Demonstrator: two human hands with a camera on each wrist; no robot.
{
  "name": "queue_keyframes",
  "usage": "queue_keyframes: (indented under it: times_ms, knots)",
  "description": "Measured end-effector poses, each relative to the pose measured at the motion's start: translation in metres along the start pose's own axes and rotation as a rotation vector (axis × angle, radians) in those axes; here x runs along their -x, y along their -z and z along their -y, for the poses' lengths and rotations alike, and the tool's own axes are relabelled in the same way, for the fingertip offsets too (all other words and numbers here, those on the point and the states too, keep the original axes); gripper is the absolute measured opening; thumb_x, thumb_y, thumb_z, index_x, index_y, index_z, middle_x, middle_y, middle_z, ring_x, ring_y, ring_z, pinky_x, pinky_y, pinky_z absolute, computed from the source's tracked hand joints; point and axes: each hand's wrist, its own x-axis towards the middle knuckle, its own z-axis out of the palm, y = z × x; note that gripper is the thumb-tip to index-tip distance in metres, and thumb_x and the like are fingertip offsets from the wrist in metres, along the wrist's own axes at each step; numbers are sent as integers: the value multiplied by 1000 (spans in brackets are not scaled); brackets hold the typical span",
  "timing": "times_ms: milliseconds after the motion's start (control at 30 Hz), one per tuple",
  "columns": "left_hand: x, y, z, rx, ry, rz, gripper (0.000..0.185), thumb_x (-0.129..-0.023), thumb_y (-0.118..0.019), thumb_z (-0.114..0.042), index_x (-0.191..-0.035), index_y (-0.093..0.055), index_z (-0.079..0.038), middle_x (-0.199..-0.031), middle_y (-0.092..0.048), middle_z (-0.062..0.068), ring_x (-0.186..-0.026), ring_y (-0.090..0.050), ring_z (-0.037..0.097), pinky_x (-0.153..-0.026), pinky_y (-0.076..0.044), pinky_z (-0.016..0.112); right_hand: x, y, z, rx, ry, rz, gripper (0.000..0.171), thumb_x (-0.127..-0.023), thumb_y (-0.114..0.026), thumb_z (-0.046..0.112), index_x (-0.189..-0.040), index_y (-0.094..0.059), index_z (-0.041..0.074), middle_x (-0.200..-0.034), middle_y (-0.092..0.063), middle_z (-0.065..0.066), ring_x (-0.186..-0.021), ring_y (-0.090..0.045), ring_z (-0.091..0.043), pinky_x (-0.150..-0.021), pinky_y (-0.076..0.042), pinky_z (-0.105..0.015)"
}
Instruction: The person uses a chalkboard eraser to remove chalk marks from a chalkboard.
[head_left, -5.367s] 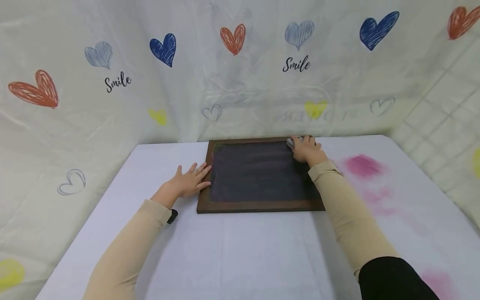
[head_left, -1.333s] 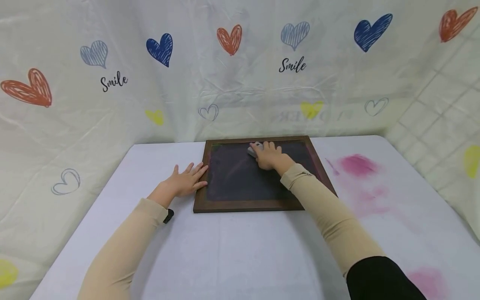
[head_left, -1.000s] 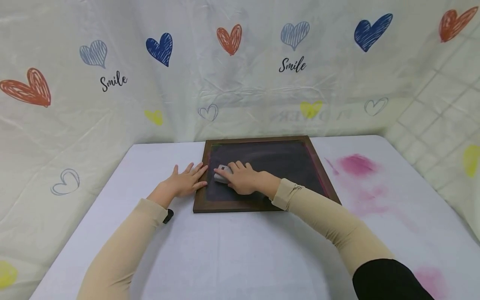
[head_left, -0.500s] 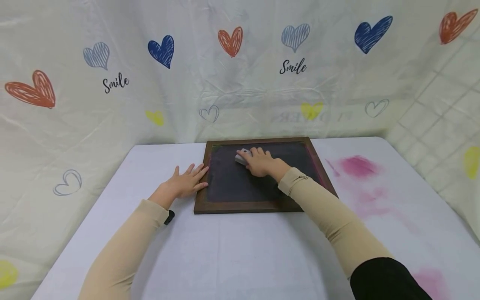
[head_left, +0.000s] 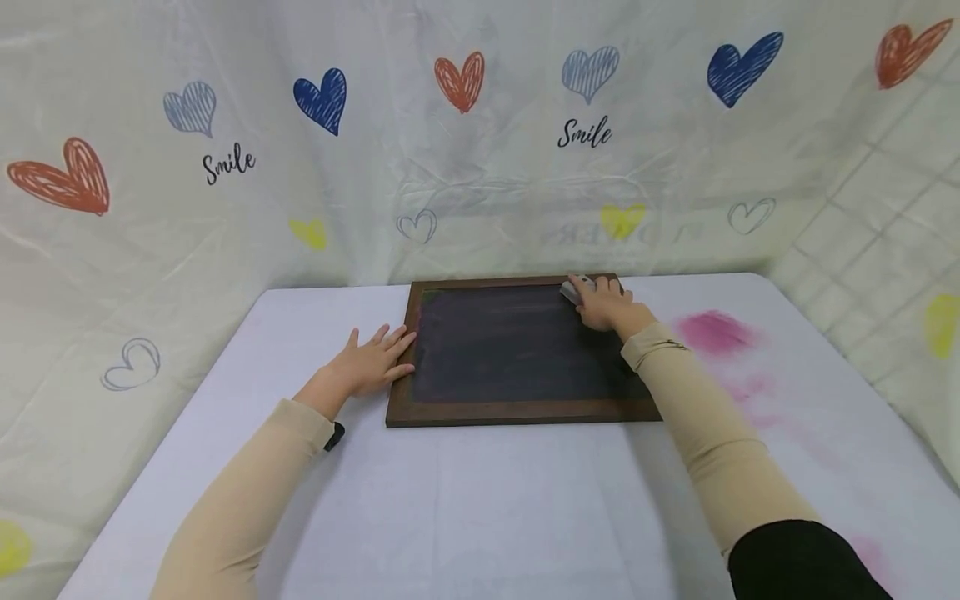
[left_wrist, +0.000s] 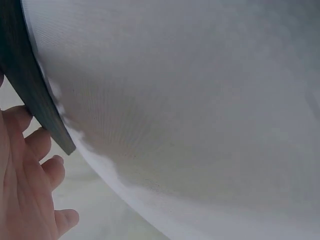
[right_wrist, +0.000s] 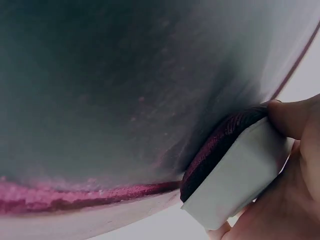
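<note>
Worktop (head_left: 480,500) — flat, covered in a pale lilac-white cloth, backed by a draped sheet printed with hearts. One wood-framed chalkboard (head_left: 517,350) lies flat on it, toward the far edge, roughly centred. Pink chalk smears (head_left: 720,331) mark the cloth to the right of the board — a further faint pink patch (head_left: 870,554) sits at the near right. The left hand (head_left: 371,367) rests flat on the cloth against the board's left frame.
</note>
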Motion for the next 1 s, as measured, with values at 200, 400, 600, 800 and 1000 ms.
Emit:
queue_keyframes:
  times_ms: [200,400,600,800,1000]
  knots:
    - [0,0,-1,11,-14,-7,71,-110,-35,-52,-166,-17,-12,-171,-14,13,-155,-11,38,-115,-6,73,9,-7,4,114,104,-4,64,-111,-43,19,-166,-12,15,-153,-27,-35,-135,-31,-51,-104,-31,-66]
    - [0,0,1,10,-12,-9,72,-110,-36,-52,-166,-16,-13,-171,-13,13,-155,-11,38,-115,-5,73,38,-23,30,142,385,-23,63,-109,-51,19,-165,-20,16,-150,-34,-32,-133,-36,-49,-96,-37,-61]
    - [1,-2,3,22,-10,-9,71,-110,-37,-51,-166,-16,-13,-171,-13,13,-155,-11,38,-115,-4,74,78,-40,69,165,638,36,64,-110,-52,20,-165,-20,20,-152,-35,-26,-136,-36,-45,-101,-36,-61]
    - [2,-3,4,20,-6,-16,71,-110,-37,-50,-166,-15,-13,-171,-13,13,-155,-11,38,-115,-4,74,92,-44,80,196,764,21,66,-109,-54,19,-165,-21,20,-152,-36,-24,-135,-41,-42,-101,-39,-60]
    - [-1,-3,3,19,-13,-15,71,-110,-37,-51,-166,-15,-14,-171,-13,12,-155,-11,38,-115,-5,74,60,-32,58,149,634,27,64,-109,-53,20,-165,-21,19,-151,-37,-26,-134,-39,-44,-100,-38,-61]
